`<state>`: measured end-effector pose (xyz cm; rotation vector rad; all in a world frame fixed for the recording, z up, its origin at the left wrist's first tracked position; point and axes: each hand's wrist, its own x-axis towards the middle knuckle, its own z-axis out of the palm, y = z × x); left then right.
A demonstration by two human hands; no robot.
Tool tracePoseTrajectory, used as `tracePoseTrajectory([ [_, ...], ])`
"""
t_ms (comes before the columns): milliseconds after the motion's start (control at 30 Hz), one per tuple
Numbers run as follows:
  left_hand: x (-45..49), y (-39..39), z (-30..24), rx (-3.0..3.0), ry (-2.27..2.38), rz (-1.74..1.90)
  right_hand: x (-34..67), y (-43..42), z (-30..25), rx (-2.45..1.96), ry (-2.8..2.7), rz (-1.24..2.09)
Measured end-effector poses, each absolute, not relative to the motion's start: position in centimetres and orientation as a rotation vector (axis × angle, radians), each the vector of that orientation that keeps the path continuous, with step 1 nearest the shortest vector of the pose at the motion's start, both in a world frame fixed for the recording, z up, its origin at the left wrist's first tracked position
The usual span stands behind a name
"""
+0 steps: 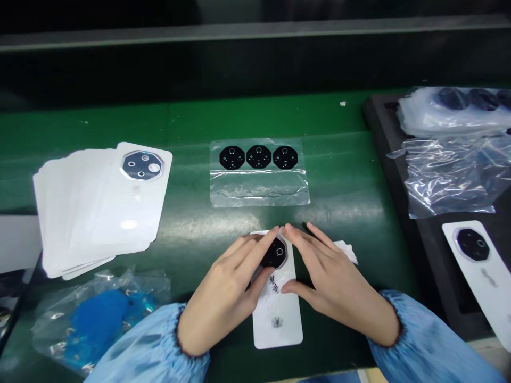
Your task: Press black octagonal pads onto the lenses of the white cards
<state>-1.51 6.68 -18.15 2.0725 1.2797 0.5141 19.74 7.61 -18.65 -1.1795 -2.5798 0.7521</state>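
Back cover (278,315), sleeve (259,190) holding three lenses (258,157)

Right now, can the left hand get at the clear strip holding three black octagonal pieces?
Probably yes: only bare green mat lies between the left hand and the clear strip, though it rests on the white cover.

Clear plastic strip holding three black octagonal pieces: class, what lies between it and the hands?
Head view: only bare green mat between the clear plastic strip and the left hand and right hand.
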Motion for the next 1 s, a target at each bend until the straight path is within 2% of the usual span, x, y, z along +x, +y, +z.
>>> tracePoseTrajectory([
  [1000,-0.83,6.67,-17.58,2.086,1.307,0.516,19.57,7.61,-18.33,-1.161,-2.666,0.589],
])
